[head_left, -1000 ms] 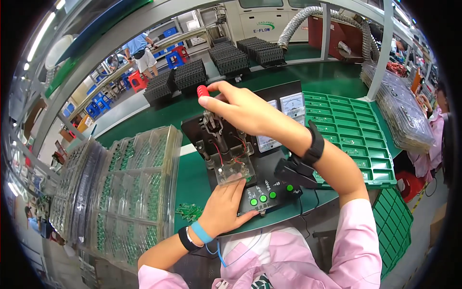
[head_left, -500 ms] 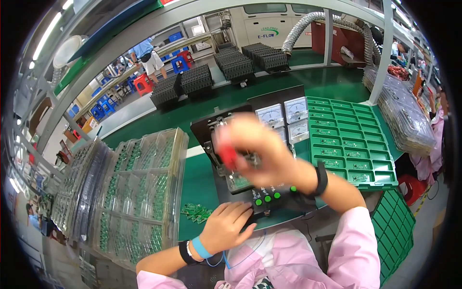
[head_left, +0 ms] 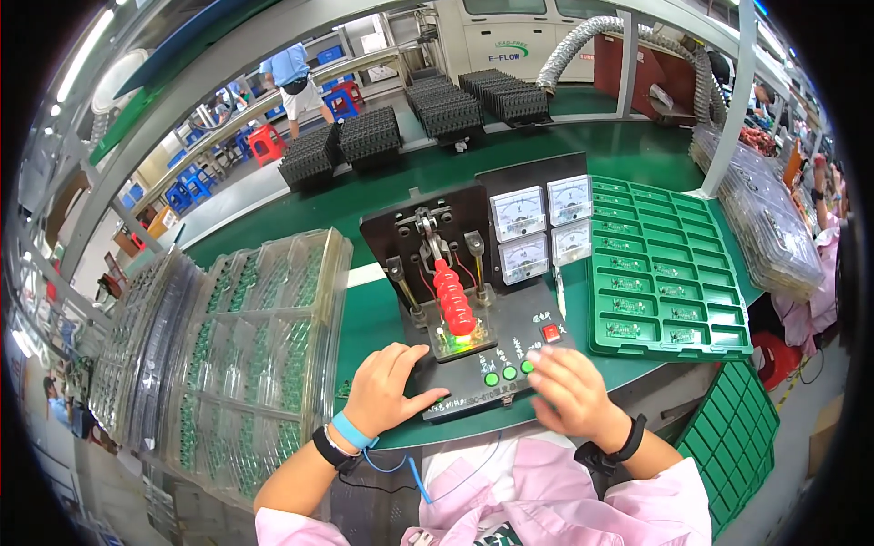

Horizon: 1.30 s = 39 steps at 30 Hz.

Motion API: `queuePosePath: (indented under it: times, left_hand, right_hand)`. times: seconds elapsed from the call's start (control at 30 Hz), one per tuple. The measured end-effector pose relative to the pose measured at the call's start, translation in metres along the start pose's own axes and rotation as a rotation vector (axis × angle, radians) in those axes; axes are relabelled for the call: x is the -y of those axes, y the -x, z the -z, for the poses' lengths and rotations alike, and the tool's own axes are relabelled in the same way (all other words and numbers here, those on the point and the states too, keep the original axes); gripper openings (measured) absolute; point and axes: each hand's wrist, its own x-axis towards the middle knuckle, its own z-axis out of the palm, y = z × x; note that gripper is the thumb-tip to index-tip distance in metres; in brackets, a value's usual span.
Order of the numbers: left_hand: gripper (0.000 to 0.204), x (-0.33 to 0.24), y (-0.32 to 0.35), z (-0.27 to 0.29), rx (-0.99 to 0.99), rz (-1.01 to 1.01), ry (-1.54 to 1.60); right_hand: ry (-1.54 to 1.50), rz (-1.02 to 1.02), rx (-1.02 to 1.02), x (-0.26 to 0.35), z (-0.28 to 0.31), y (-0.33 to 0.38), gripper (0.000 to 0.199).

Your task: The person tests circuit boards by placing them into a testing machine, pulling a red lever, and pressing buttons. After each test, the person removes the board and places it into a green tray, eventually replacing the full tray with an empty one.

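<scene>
A black test fixture stands before me, its toggle clamp's red ribbed handle pointing down over a small circuit board, where a yellow-green light glows. My left hand rests at the fixture's left front edge, thumb and fingers apart, holding nothing. Small green circuit boards are mostly covered by it. My right hand hovers at the front right, fingers loosely bent and apart. Its index fingertip is at the rightmost green button; whether it presses, I cannot tell. A red switch sits just beyond.
Several analog meters stand behind the fixture. To the right lies a green compartment tray with some boards. Clear trays of boards are stacked at left, more clear trays at far right. Black racks line the back.
My right hand has left the red handle and come down to the buttons. The handle now points down and a light shows on the board. My left hand has shifted left.
</scene>
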Motion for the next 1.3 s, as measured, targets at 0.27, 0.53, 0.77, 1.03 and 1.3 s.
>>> queuePosePath:
  times: [0.27,0.53,0.77,1.03,1.3]
  left_hand:
    - [0.073,-0.005,-0.024,0.016,0.081,-0.043,-0.091]
    - [0.082,0.001,-0.014,0.008,0.142,0.023,-0.080]
    - [0.069,0.000,-0.003,0.009,-0.076,0.091,0.073]
    - [0.031,0.042,0.016,0.073,0.345,0.338,-0.081]
    - [0.023,0.052,0.043,0.055,0.507,0.268,-0.055]
  right_hand:
    - [-0.018,-0.028,0.111,0.008,-0.025,0.017,0.037]
    - [-0.226,-0.138,0.147,-0.005,-0.016,-0.020,0.048]
    - [-0.580,0.159,-0.357,-0.033,-0.009,-0.227,0.065]
    - [-0.560,-0.397,-0.516,-0.053,-0.029,-0.175,0.019]
    - [-0.610,-0.714,0.358,-0.038,-0.045,-0.083,0.022]
